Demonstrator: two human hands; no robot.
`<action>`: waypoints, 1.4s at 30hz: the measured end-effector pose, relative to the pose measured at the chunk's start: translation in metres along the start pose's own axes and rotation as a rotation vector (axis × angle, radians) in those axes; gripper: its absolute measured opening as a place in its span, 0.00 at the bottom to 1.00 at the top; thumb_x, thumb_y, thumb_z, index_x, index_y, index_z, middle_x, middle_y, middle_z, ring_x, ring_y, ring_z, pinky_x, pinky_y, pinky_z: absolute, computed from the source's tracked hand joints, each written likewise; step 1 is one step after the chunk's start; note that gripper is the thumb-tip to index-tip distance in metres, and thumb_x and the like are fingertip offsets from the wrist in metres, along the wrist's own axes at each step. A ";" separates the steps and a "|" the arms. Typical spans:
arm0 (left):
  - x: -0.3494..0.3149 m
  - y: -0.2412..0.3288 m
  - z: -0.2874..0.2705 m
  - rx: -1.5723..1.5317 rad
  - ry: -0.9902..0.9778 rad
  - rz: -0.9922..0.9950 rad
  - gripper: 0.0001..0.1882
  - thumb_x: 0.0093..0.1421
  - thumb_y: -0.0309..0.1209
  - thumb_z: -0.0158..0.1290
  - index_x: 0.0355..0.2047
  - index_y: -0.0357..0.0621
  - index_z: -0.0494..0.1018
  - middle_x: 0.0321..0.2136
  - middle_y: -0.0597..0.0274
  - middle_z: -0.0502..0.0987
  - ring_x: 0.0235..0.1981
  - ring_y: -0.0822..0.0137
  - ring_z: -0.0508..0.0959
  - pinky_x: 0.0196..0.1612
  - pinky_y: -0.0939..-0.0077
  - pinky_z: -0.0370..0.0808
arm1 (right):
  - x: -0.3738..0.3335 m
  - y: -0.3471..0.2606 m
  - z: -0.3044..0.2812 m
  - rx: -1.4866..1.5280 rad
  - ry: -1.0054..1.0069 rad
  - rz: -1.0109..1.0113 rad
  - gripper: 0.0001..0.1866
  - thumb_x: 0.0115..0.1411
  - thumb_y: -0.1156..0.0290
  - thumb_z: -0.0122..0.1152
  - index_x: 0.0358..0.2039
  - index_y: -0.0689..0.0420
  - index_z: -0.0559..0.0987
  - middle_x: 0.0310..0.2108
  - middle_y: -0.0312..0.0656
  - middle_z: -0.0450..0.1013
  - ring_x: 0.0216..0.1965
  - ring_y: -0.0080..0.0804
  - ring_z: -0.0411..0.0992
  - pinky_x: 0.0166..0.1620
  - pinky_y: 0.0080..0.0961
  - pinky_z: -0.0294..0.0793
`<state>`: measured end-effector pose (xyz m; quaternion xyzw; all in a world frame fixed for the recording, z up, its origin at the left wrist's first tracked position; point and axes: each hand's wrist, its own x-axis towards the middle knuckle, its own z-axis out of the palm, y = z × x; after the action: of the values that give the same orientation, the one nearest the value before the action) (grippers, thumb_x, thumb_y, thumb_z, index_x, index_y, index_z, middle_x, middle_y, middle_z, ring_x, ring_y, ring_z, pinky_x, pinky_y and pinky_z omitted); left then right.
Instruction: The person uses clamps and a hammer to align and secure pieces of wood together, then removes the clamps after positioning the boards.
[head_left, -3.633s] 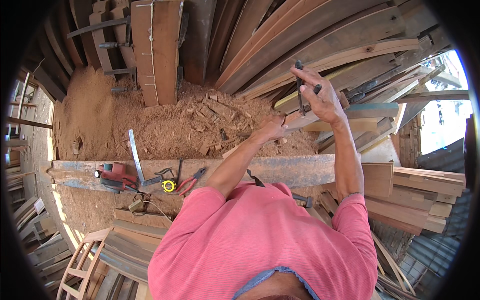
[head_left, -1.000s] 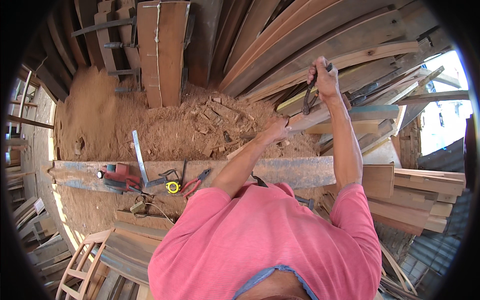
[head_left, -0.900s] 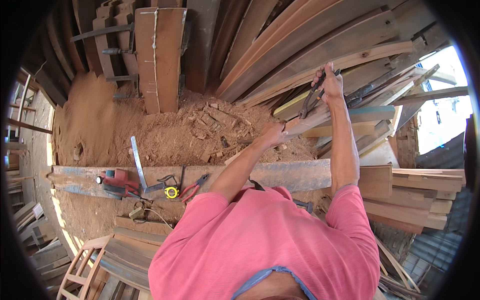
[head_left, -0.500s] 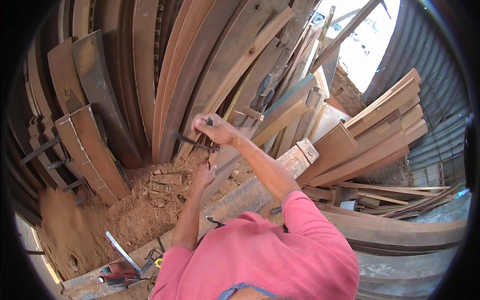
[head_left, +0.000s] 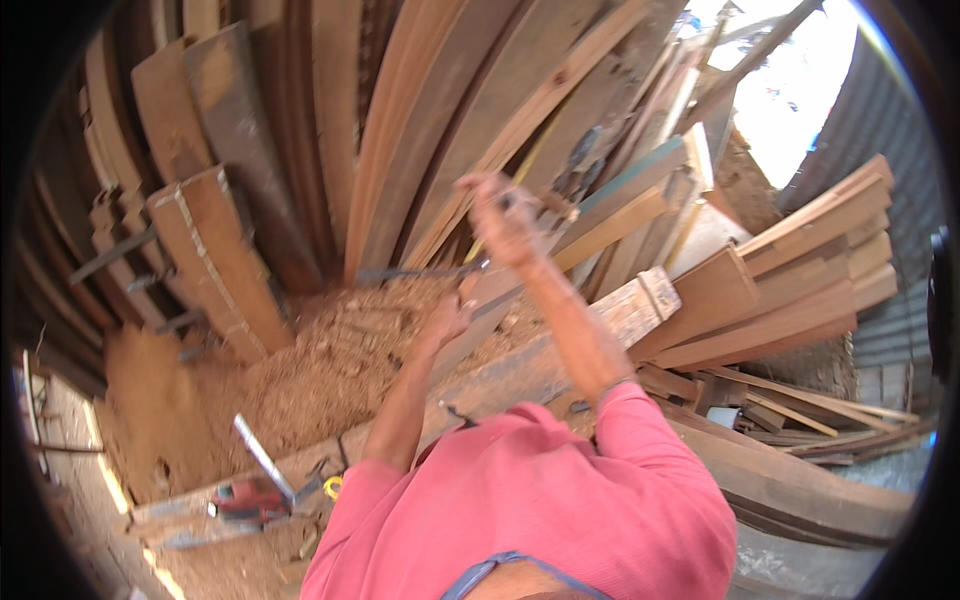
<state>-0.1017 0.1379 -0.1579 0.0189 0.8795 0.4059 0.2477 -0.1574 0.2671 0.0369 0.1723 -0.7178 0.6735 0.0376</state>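
In front of me a wooden board [head_left: 487, 305] slants up from the wood shavings. At its near left edge is my left hand [head_left: 446, 320], closed with its fingers against the wood. Above the board I hold my right hand [head_left: 505, 218] raised, its fingers curled round a dark handle that the hand mostly covers. A dark metal bar [head_left: 415, 272] lies level just beyond my left hand and reaches the board beneath my right hand. Blur hides whether the bar and handle are one tool, such as a clamp.
Tall planks [head_left: 420, 130] lean along the back. Clamps [head_left: 115, 255] grip a brown board [head_left: 215, 265] at the left. Shavings [head_left: 300, 385] cover the ground. A red power tool [head_left: 248, 500] and a yellow tape measure [head_left: 333, 487] lie lower left. Stacked boards [head_left: 780, 290] stand at the right.
The whole view has shifted, so the scene sits farther right and slightly higher. My right hand has risen relative to the left, and the dark bar has turned from slanting to nearly level.
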 end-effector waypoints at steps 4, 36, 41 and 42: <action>-0.015 0.022 -0.009 -0.142 0.019 0.188 0.33 0.66 0.49 0.53 0.61 0.37 0.67 0.54 0.38 0.76 0.56 0.45 0.77 0.58 0.56 0.71 | -0.005 -0.013 -0.036 0.118 0.233 -0.042 0.30 0.69 0.43 0.53 0.50 0.61 0.77 0.18 0.23 0.59 0.18 0.12 0.56 0.20 0.13 0.59; 0.038 -0.002 0.020 -1.137 0.147 0.352 0.18 0.73 0.37 0.49 0.58 0.41 0.73 0.40 0.66 0.81 0.39 0.77 0.78 0.47 0.80 0.76 | -0.010 0.011 -0.004 -0.006 -0.008 -0.026 0.30 0.72 0.46 0.50 0.54 0.64 0.75 0.18 0.25 0.59 0.19 0.12 0.56 0.22 0.16 0.58; 0.029 0.011 0.015 -0.990 0.180 0.322 0.16 0.74 0.39 0.48 0.49 0.41 0.78 0.33 0.71 0.78 0.33 0.79 0.72 0.39 0.81 0.72 | -0.007 0.016 -0.013 0.075 0.008 0.084 0.26 0.73 0.50 0.51 0.53 0.63 0.76 0.19 0.25 0.60 0.19 0.11 0.56 0.21 0.14 0.55; 0.028 0.009 0.012 -0.991 0.172 0.303 0.17 0.73 0.41 0.49 0.49 0.41 0.77 0.33 0.71 0.78 0.32 0.79 0.72 0.38 0.81 0.72 | -0.005 0.016 -0.012 0.086 -0.002 0.110 0.25 0.73 0.51 0.51 0.53 0.63 0.76 0.19 0.24 0.60 0.19 0.10 0.56 0.21 0.14 0.55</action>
<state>-0.1221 0.1588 -0.1699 -0.0069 0.5864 0.8047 0.0921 -0.1597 0.2799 0.0209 0.1345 -0.6966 0.7047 -0.0078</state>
